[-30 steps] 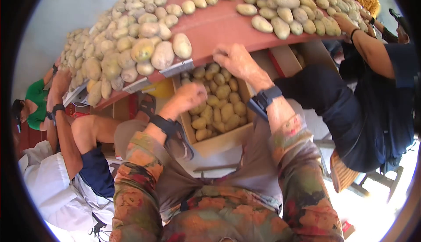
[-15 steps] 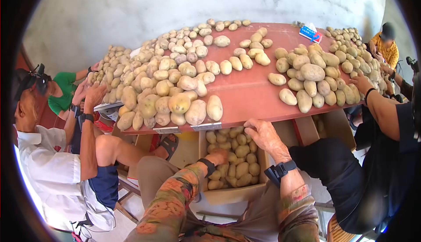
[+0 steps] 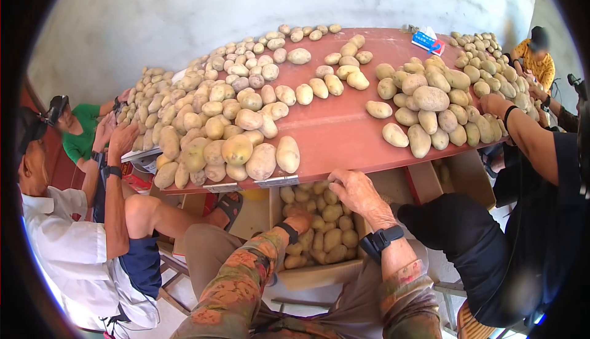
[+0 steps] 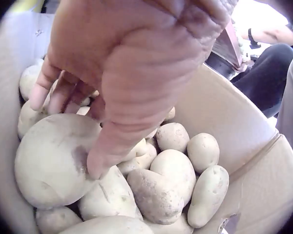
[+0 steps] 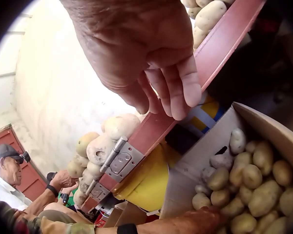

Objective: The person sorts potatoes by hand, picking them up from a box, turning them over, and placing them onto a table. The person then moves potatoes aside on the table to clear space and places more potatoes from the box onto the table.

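Down in the cardboard box (image 3: 326, 274) of potatoes is my left hand (image 3: 299, 219). The left wrist view shows that hand (image 4: 132, 68) with its thumb against a large pale potato (image 4: 56, 161) and the fingers bent at its far side. Smaller potatoes (image 4: 173, 170) lie around and under it. My right hand (image 3: 357, 196) is at the front edge of the red table (image 3: 332, 127), above the box's right part. In the right wrist view this hand (image 5: 141, 53) has loosely bent fingers and holds nothing.
Potato heaps (image 3: 215, 124) cover the table's left, with another heap (image 3: 430, 99) at right. A tissue box (image 3: 428, 43) stands at the back. People sit on both sides. A yellow container (image 5: 144, 187) is beside the box.
Since a second ago my left hand has gone down from above the box into the potatoes. The head view has tilted up. My right hand stays near the table edge.
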The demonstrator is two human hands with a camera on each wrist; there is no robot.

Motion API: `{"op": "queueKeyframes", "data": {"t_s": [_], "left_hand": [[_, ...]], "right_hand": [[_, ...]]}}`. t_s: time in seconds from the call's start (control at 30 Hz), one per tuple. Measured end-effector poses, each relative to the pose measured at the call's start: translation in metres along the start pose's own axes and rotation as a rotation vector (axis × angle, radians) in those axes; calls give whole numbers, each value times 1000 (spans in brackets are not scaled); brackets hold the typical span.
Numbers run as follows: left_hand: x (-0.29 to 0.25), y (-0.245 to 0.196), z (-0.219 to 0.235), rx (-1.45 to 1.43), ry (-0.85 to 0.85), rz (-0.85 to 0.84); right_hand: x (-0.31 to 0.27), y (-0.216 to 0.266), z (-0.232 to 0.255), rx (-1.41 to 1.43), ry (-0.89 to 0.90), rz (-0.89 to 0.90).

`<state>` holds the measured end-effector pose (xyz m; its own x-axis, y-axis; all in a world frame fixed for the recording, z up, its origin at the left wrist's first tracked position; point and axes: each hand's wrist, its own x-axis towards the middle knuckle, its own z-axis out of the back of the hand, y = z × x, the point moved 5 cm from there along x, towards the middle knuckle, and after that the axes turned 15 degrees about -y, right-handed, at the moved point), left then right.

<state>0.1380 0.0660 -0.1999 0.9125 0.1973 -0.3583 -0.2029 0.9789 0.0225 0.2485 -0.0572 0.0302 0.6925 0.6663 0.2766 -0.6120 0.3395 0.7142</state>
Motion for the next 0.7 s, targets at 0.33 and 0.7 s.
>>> {"op": "queueKeyframes", "data": {"t_s": [0.33, 0.7], "left_hand": [[-9, 10, -15, 48, -56, -15], [-67, -14, 96, -1044, 11, 37]], "right_hand": [[5, -6, -12, -28, 36, 3], [1, -2, -12, 110, 127, -43]]}}
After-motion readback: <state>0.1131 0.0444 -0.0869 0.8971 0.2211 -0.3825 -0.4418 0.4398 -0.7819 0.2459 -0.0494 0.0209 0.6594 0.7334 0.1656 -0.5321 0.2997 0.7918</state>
